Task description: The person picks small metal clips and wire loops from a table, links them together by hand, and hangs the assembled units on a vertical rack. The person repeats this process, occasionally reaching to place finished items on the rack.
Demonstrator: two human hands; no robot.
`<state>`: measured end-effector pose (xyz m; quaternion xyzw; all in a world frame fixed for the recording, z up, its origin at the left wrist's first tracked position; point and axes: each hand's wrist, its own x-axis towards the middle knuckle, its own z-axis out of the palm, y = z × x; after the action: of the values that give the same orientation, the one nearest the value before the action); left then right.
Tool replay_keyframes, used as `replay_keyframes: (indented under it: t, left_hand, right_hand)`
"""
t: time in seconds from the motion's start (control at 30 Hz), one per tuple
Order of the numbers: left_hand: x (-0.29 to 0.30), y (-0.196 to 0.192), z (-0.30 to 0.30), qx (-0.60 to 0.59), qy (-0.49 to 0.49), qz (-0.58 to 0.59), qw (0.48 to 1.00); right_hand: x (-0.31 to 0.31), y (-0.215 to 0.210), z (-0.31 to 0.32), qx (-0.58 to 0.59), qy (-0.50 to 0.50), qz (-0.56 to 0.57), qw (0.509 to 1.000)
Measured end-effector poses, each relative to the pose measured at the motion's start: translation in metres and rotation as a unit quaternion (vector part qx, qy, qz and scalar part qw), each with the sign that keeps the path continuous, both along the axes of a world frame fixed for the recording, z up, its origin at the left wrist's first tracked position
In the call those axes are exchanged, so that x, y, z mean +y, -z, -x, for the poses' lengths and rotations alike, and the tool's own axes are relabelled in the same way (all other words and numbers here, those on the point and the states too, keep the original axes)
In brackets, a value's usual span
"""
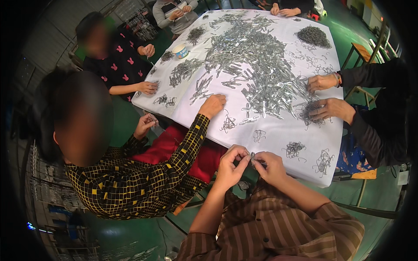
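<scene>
Close together at the table's near edge, my left hand and my right hand both pinch a small shiny metal piece. Fingertips cover much of it, so its exact form is hard to make out. Just beyond my hands, a few bent wire hooks lie on the white-covered table. A small heap of dark wire hooks sits to the right of my right hand. Farther in, a broad pile of slim, shiny metal strips spreads over the middle.
At my left a co-worker's hand rests by loose strips. On the right, another person's hands touch wire hooks. More people work along the far sides. A paper tub stands at the left; a dark wire heap lies far right.
</scene>
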<state>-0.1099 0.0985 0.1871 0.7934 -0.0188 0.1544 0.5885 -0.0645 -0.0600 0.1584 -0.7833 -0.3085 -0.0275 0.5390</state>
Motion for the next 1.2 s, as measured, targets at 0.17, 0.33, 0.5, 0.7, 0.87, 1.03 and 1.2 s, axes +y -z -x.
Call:
replay_keyframes:
  t: [0.17, 0.33, 0.5, 0.7, 0.87, 1.03, 1.2]
  left_hand:
    - [-0.009, -0.003, 0.003, 0.004, -0.014, 0.027, 1.0]
    - [-0.011, -0.005, 0.011, -0.054, -0.042, -0.035, 0.997]
    - [-0.017, -0.006, 0.012, -0.077, -0.041, -0.061, 0.994]
    - [-0.013, -0.01, 0.019, -0.066, -0.053, -0.069, 0.994]
    - [-0.011, -0.006, 0.019, -0.057, -0.055, -0.062, 0.995]
    - [-0.012, 0.003, 0.016, -0.039, -0.048, -0.045, 0.997]
    - [-0.02, 0.001, 0.008, 0.0, -0.028, -0.05, 0.998]
  right_hand:
    - [-0.002, -0.002, 0.006, 0.011, -0.02, 0.026, 0.999]
    - [-0.014, 0.007, -0.032, -0.003, -0.033, -0.056, 0.998]
    - [-0.019, 0.047, -0.122, -0.142, 0.186, 0.127, 0.964]
    - [-0.017, 0.06, -0.155, -0.132, 0.165, 0.249, 0.945]
    - [-0.026, 0.077, -0.17, -0.18, 0.138, 0.307, 0.924]
    - [-0.027, 0.04, -0.149, 0.03, 0.084, 0.16, 0.983]
    - [-0.013, -0.006, -0.095, 0.342, -0.065, -0.141, 0.927]
